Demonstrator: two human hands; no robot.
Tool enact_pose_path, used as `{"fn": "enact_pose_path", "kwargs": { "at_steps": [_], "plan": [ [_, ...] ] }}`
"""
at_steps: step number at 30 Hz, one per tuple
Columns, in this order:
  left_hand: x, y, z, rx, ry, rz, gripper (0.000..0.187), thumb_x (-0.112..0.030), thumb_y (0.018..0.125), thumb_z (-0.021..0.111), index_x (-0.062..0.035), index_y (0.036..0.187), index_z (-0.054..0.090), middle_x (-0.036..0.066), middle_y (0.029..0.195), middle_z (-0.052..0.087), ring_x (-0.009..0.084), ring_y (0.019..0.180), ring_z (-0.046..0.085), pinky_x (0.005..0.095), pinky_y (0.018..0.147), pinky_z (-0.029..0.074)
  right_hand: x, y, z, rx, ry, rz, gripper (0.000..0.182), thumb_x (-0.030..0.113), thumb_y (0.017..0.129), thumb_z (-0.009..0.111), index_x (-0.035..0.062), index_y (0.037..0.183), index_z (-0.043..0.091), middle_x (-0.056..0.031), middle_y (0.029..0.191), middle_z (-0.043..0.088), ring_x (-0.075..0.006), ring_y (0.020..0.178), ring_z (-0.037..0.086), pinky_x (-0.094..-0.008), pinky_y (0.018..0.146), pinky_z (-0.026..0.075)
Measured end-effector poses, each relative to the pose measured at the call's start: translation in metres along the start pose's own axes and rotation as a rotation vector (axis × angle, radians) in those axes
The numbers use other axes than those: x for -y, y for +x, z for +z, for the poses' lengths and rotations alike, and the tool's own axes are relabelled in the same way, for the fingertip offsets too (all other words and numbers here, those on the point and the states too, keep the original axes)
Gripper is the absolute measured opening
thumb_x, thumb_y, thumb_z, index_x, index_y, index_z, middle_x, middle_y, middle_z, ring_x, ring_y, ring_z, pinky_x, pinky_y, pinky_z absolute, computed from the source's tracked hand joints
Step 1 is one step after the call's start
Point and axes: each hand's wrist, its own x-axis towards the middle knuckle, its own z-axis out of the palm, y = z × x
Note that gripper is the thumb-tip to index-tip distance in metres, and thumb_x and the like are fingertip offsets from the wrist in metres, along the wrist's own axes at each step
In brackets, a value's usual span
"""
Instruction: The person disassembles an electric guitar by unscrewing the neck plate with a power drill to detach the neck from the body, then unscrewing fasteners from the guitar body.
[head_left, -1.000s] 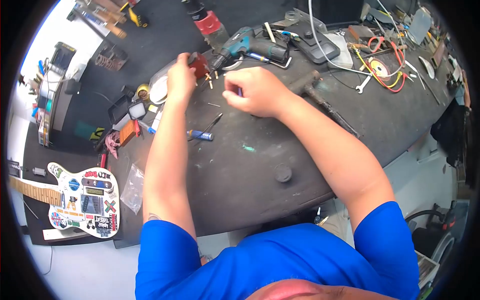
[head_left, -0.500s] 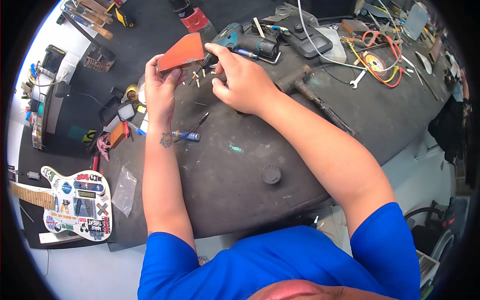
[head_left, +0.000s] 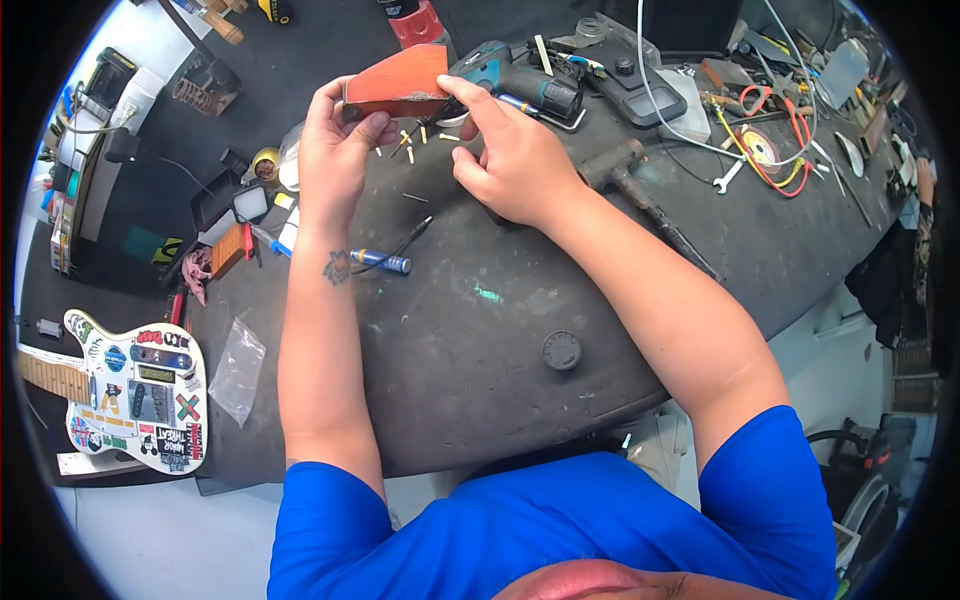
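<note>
My left hand (head_left: 340,150) grips an orange-red, wedge-shaped piece (head_left: 402,78) by its left end, fingers behind and thumb along the lower edge. That lower edge faces me and has a rough, pale patch near its right end. My right hand (head_left: 522,155) touches the right edge with its stretched index finger; its thumb stands apart and it holds nothing visible. Several small pale pegs (head_left: 410,152) lie on the table under the piece. Nearer me, a blue cylinder (head_left: 382,262) and a thin dark tool (head_left: 412,235) lie beside my left forearm.
On the dark table (head_left: 450,400) lie a hammer (head_left: 650,200), a teal-and-black power drill (head_left: 530,85), a wrench (head_left: 730,178) and a round black cap (head_left: 562,350). A stickered guitar (head_left: 140,390) and a plastic bag (head_left: 238,372) are at left; cables and tools clutter the back right.
The orange-red piece has tipped, showing more of its lower edge. Both hands have moved slightly up and right in view, and the camera view has shifted a little.
</note>
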Motion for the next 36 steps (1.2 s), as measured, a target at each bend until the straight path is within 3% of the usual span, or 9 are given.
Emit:
{"fn": "enact_pose_path", "kwargs": {
  "at_steps": [16, 36],
  "plan": [
    [-0.0009, -0.0007, 0.0017, 0.036, 0.047, -0.022, 0.050, -0.006, 0.102, 0.071, 0.0008, 0.146, 0.050, 0.012, 0.122, 0.069, 0.0186, 0.101, 0.072, 0.0331, 0.087, 0.062, 0.0030, 0.0003, -0.0020, 0.037, 0.047, 0.046, 0.069, 0.017, 0.091, 0.067, 0.0175, 0.155, 0.043, -0.0128, 0.108, 0.071, -0.0324, 0.094, 0.072, -0.0451, 0.079, 0.058],
    [-0.0048, -0.0034, 0.0076, 0.008, 0.048, -0.218, 0.045, -0.008, 0.104, 0.068, 0.0022, 0.144, 0.050, 0.012, 0.117, 0.070, 0.0161, 0.094, 0.072, 0.0313, 0.084, 0.062, -0.0047, 0.0018, 0.0031, 0.046, 0.127, 0.090, 0.065, 0.019, 0.091, 0.070, 0.0078, 0.150, 0.046, -0.0129, 0.097, 0.074, -0.0337, 0.095, 0.073, -0.0453, 0.083, 0.057]
  ]
}}
